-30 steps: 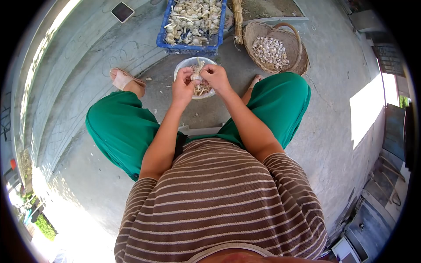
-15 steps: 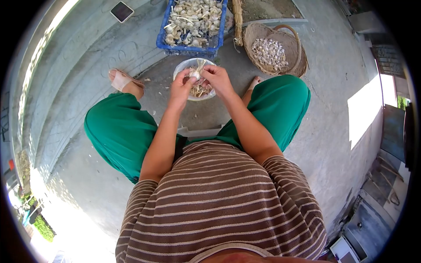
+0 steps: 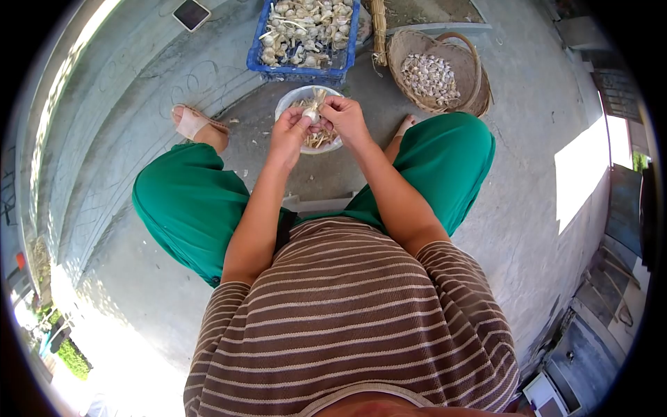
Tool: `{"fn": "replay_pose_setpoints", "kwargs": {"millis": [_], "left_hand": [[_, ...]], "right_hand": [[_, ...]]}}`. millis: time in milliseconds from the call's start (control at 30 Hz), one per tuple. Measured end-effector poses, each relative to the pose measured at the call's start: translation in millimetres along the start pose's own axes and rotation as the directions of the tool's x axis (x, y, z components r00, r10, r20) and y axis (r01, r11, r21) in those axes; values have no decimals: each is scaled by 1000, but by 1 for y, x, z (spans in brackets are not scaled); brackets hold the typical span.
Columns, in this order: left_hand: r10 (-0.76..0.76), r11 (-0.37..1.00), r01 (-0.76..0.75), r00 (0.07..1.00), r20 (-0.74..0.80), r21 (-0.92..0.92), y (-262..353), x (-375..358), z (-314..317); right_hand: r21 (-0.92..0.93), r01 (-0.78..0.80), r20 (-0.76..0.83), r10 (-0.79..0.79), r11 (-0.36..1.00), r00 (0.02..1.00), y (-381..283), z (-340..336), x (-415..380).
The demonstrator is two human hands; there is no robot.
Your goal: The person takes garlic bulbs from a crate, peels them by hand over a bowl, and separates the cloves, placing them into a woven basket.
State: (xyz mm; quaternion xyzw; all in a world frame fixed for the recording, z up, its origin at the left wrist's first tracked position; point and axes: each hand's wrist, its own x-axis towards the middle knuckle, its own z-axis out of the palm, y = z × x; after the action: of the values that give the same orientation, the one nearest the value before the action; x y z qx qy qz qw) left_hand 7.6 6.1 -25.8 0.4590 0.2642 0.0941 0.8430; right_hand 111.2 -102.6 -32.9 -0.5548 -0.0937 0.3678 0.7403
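Note:
Above a white bowl I hold a whitish garlic bulb with a dry stalk pointing away from me. My left hand is closed around the bulb's left side, thumb laid along it. My right hand pinches the bulb's right side near the stalk, fingertips bent inward. Dry stalks and skins lie in the bowl under my hands. Exactly what the right fingertips grip is too small to make out fully.
Beyond the bowl stands a blue crate of garlic bulbs. A wicker basket with loose cloves sits at the right, beside a straw bundle. A dark-screened tablet-like object lies at the upper left. My sandalled foot is left of the bowl.
Both hands stay on the garlic bulb over the bowl. My fingers have shifted slightly around it, and the stalk shows more clearly. The whole view has moved a little.

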Motion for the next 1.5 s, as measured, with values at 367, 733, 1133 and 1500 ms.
{"fn": "replay_pose_setpoints", "kwargs": {"millis": [367, 733, 1133, 1500], "left_hand": [[261, 824, -187, 963, -66, 535, -6, -3, 7], [236, 955, -191, 953, -189, 226, -8, -2, 7], [261, 882, -194, 960, -104, 429, -6, 5, 1], [460, 51, -347, 840, 286, 936, -4, -6, 8]], "right_hand": [[-63, 103, 45, -100, 993, 994, 5, 8, -4], [-242, 416, -9, -431, 877, 902, 11, 29, -20], [-69, -101, 96, 107, 993, 990, 1, 3, -7], [-80, -24, 27, 26, 996, 999, -3, 12, -12]]}}
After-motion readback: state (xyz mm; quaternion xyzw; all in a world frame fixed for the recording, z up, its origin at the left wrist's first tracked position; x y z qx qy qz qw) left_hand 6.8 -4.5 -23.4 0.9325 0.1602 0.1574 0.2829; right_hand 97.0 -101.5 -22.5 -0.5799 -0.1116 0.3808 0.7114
